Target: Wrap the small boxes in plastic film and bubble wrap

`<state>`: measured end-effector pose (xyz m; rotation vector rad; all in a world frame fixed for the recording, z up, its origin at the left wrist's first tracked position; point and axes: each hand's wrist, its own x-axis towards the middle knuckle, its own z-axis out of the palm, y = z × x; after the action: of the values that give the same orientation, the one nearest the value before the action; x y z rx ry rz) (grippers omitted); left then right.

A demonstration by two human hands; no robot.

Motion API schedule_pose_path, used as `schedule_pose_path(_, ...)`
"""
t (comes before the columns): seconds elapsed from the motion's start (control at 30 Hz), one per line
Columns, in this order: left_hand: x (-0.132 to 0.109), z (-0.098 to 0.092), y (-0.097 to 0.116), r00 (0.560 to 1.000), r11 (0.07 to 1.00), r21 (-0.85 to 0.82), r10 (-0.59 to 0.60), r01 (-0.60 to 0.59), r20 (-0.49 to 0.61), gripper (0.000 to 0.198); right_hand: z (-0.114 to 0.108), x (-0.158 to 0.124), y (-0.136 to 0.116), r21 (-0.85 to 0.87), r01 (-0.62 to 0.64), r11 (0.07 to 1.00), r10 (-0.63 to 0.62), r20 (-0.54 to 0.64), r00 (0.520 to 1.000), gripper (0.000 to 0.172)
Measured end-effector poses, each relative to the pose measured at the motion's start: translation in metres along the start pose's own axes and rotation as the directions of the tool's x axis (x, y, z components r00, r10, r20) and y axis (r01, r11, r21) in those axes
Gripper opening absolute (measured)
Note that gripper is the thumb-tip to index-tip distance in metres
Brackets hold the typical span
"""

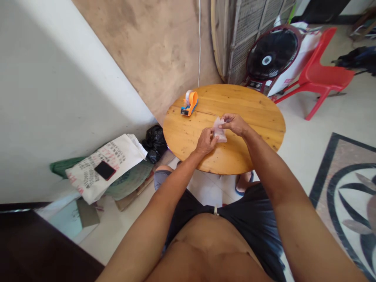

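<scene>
A small, pale, see-through plastic bag (219,132) is held upright over the round wooden table (249,103). At its lower left, my left hand (206,140) is closed with the thumb along the bag's side. My right hand (234,124) pinches the bag's upper right edge between thumb and fingers. Something pale pinkish sits in the bag's lower part, too small to make out. Farther back on the tabletop stands an orange and blue tape dispenser (192,102) with a roll of tape, apart from both hands.
Left of the table, a black plastic bag (155,143) lies beside a white printed sack (102,164) with a dark phone (105,170) on it. A red chair (327,74) and a round black fan (272,53) stand at the back right. A white cord (199,43) hangs behind.
</scene>
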<state>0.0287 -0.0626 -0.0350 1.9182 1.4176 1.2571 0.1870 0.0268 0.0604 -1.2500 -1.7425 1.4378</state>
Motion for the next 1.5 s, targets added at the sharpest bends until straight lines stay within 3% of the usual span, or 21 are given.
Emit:
schedule_pose_path(0.2,0.0,0.003,-0.006,0.999,0.994,-0.102,-0.045,0.045,0.004,0.061,0.003,-0.019,0.003,0.016,-0.002,1.0,0.001,0.045,0.999,0.049)
schedule_pose_path(0.37,0.002,-0.002,-0.007,0.999,0.999,-0.041,0.028,-0.03,-0.027,0.044,0.005,-0.034,0.008,-0.119,0.111,0.987,-0.106,0.047,0.993,0.036)
schedule_pose_path(0.5,0.002,-0.001,-0.01,0.999,0.993,-0.116,0.032,-0.031,0.005,0.035,0.008,-0.044,0.013,-0.269,0.218,0.938,-0.203,0.08,0.976,0.027)
schedule_pose_path(0.7,0.001,0.002,-0.011,0.999,0.98,-0.197,-0.012,0.021,0.047,0.033,0.011,-0.057,0.026,-0.434,0.427,0.793,-0.425,0.109,0.899,0.004)
schedule_pose_path(0.93,0.004,-0.007,-0.003,0.993,0.991,-0.115,0.085,-0.075,0.083,0.034,0.018,-0.069,0.043,-0.566,0.516,0.643,-0.555,0.12,0.823,0.014)
schedule_pose_path(1.13,0.0,-0.013,-0.003,0.988,0.988,-0.145,0.082,-0.063,0.134,0.034,0.026,-0.075,0.048,-0.56,0.491,0.667,-0.57,0.041,0.821,0.017)
schedule_pose_path(1.3,-0.001,-0.015,-0.002,0.983,0.98,-0.137,0.157,-0.143,0.096,0.032,0.03,-0.078,0.051,-0.565,0.497,0.659,-0.593,0.016,0.805,0.02)
schedule_pose_path(1.5,-0.001,-0.01,-0.002,0.99,0.983,-0.146,0.124,-0.112,0.074,0.02,0.032,-0.077,0.057,-0.559,0.483,0.674,-0.587,-0.008,0.809,0.021)
